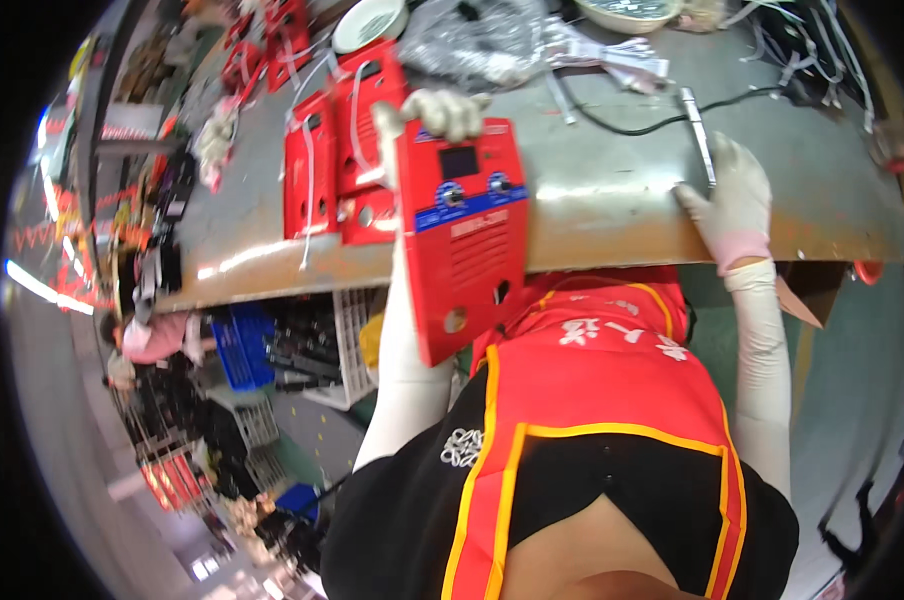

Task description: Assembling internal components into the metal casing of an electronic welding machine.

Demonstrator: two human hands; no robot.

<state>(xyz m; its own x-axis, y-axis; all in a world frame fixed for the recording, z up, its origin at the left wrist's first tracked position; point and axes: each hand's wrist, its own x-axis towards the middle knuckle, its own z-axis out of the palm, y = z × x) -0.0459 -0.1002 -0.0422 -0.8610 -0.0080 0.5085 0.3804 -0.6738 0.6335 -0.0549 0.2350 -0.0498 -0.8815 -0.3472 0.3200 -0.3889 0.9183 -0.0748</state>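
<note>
Red control panel [469,262] hangs from the gloved left hand [436,113] at the near side of a metal worktable [592,160], its dark screen [459,161] and two knobs [452,196] turned up to the camera. White-gloved fingers clasp the top edge, so nearly all of the panel lies on the wearer's side of the grip, its long axis running from that edge toward the body and leaning slightly in the view. The lower part stands out in front of the table's edge, beside a red apron [612,385] with yellow trim; whether the panel rests against the table cannot be told from this angle. The left hand is plainly the nearer of the two, while the right hand [734,200] is well apart across bare metal, thumb spread from fingers. In that gap sits the near end of a slim silver tool [699,135], its long axis pointing away toward the back of the table and a little left; whether the glove touches it is unclear. A black cable [627,131] curves across the tabletop by the tool, and two more red panels [365,112] lie just left of the held one, white leads [309,175] trailing over them
</note>
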